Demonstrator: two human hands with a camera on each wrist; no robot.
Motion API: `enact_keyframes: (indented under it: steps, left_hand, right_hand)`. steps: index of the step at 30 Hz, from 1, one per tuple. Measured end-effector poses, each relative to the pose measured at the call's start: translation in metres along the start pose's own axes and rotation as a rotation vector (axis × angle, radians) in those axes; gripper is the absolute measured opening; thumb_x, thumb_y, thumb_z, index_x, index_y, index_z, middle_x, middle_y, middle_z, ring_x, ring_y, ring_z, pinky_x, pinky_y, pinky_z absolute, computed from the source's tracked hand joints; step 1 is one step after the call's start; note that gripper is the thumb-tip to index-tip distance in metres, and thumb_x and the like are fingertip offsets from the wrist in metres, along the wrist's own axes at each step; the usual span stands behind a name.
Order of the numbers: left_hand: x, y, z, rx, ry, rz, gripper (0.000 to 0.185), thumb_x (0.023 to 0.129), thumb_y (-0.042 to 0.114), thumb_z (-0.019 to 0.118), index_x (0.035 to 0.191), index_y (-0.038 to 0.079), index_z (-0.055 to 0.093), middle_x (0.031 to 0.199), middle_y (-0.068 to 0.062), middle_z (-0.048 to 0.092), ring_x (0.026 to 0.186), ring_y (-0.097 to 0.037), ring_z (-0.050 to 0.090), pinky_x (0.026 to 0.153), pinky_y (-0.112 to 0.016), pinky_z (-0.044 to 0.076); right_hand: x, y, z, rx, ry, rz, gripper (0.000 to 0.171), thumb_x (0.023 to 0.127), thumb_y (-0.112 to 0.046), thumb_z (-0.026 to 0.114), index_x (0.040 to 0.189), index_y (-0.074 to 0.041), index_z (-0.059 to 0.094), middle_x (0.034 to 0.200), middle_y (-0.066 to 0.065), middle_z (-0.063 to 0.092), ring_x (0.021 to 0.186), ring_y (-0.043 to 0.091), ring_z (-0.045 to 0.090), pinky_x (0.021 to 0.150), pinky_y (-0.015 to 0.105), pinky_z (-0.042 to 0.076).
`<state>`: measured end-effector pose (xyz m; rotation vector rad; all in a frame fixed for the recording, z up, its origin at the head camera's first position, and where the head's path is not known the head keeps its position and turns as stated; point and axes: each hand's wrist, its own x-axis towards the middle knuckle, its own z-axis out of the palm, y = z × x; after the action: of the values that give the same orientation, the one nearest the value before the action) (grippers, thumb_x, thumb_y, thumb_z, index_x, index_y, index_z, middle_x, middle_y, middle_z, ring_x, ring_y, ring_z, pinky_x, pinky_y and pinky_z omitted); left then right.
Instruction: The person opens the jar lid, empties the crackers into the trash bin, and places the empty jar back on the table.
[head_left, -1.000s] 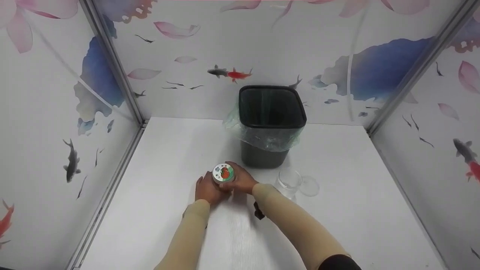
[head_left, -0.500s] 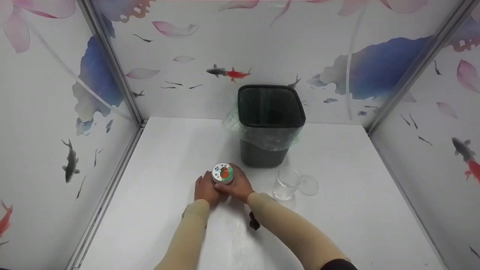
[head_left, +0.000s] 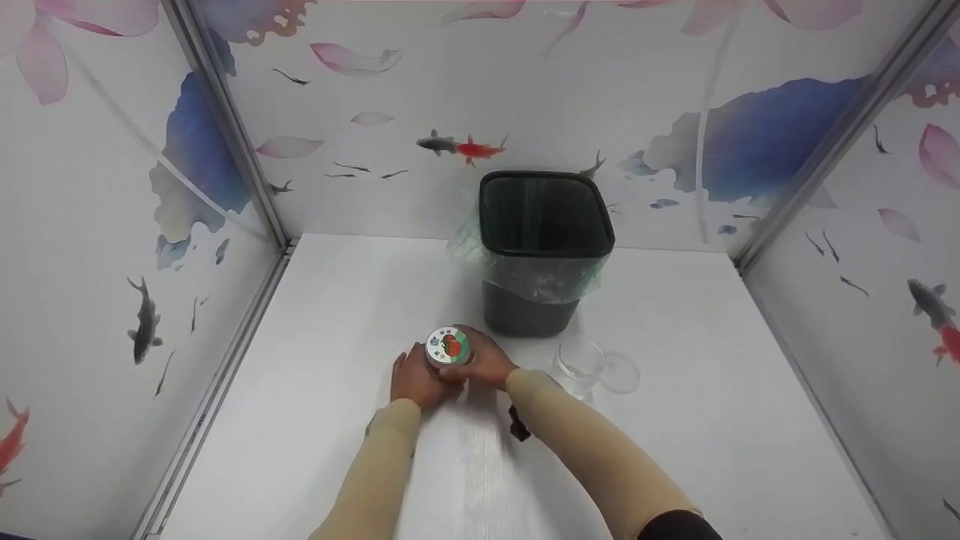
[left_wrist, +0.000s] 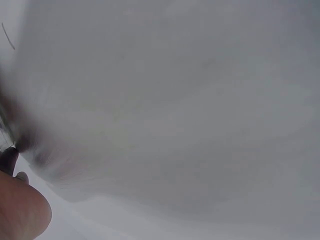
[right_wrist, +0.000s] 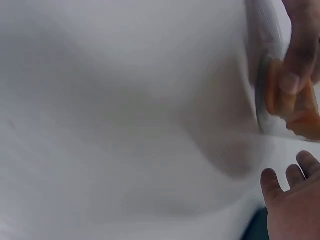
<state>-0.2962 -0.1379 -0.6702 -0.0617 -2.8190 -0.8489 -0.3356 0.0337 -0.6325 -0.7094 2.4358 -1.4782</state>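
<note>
Head view: a jar (head_left: 447, 352) with a printed round lid (head_left: 448, 346) stands upright on the white table (head_left: 337, 360), in front of the black waste bin (head_left: 546, 247) and to the left of it. The left hand (head_left: 412, 381) wraps the jar's body from the near left, and the right hand (head_left: 486, 361) curls round it at lid level from the right; both grips are closed on the jar. An empty clear glass (head_left: 578, 365) stands well to the right of the jar, with a clear round lid (head_left: 619, 373) lying flat just beside it. The bin carries a clear liner folded over its rim. Left wrist view: blurred; only a part of the hand at the lower left corner and pale surface; grip cannot be told here. Right wrist view: blurred; fingertips (right_wrist: 295, 90) press on orange contents behind clear glass at the upper right, and the other hand's fingers (right_wrist: 292, 192) show at the lower right.
</note>
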Motion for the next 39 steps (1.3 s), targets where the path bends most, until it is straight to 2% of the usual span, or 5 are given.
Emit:
enact_keyframes:
  steps: [7, 13, 24, 34, 39]
  left_hand:
    - [0.0, 0.003, -0.002, 0.03, -0.021, 0.003, 0.089, 0.067, 0.059, 0.079, 0.136, 0.007, 0.057, 0.115, -0.006, 0.063, 0.115, -0.025, 0.058, 0.111, -0.052, 0.029]
    - [-0.001, 0.002, -0.005, 0.03, -0.028, -0.011, 0.085, 0.073, 0.052, 0.079, 0.139, 0.004, 0.054, 0.125, -0.011, 0.062, 0.126, -0.03, 0.053, 0.114, -0.053, 0.026]
    - [-0.001, 0.003, -0.002, 0.005, -0.028, -0.021, 0.07, 0.086, 0.04, 0.069, 0.142, 0.002, 0.05, 0.138, -0.013, 0.057, 0.138, -0.034, 0.041, 0.117, -0.051, 0.021]
    - [0.0, 0.005, -0.003, -0.003, -0.036, -0.026, 0.09, 0.07, 0.053, 0.081, 0.142, 0.008, 0.052, 0.131, -0.008, 0.06, 0.133, -0.032, 0.046, 0.116, -0.051, 0.021]
    - [0.0, 0.004, -0.004, 0.003, -0.042, -0.018, 0.091, 0.069, 0.053, 0.082, 0.142, 0.009, 0.052, 0.13, -0.007, 0.061, 0.13, -0.028, 0.05, 0.116, -0.052, 0.022]
  right_hand:
    - [0.002, 0.001, -0.005, -0.058, -0.038, 0.043, 0.098, 0.072, -0.04, 0.089, 0.151, -0.01, 0.039, 0.139, -0.001, 0.053, 0.128, 0.013, 0.047, 0.111, 0.035, 0.033]
    - [-0.01, -0.006, 0.004, -0.116, 0.05, 0.084, 0.106, 0.071, -0.046, 0.088, 0.153, -0.006, 0.033, 0.149, 0.008, 0.044, 0.139, 0.02, 0.037, 0.115, 0.037, 0.026]
    - [-0.016, -0.012, 0.021, -0.091, 0.18, 0.089, 0.107, 0.072, -0.054, 0.085, 0.152, -0.005, 0.033, 0.147, 0.01, 0.045, 0.137, 0.023, 0.04, 0.115, 0.041, 0.028]
    - [-0.001, -0.004, -0.001, -0.049, -0.005, 0.049, 0.099, 0.073, -0.041, 0.088, 0.152, -0.01, 0.036, 0.143, 0.002, 0.049, 0.132, 0.017, 0.044, 0.113, 0.038, 0.031]
    - [0.004, -0.002, -0.007, -0.054, -0.076, 0.05, 0.099, 0.075, -0.041, 0.086, 0.154, -0.011, 0.033, 0.145, 0.002, 0.047, 0.133, 0.016, 0.043, 0.114, 0.038, 0.03]
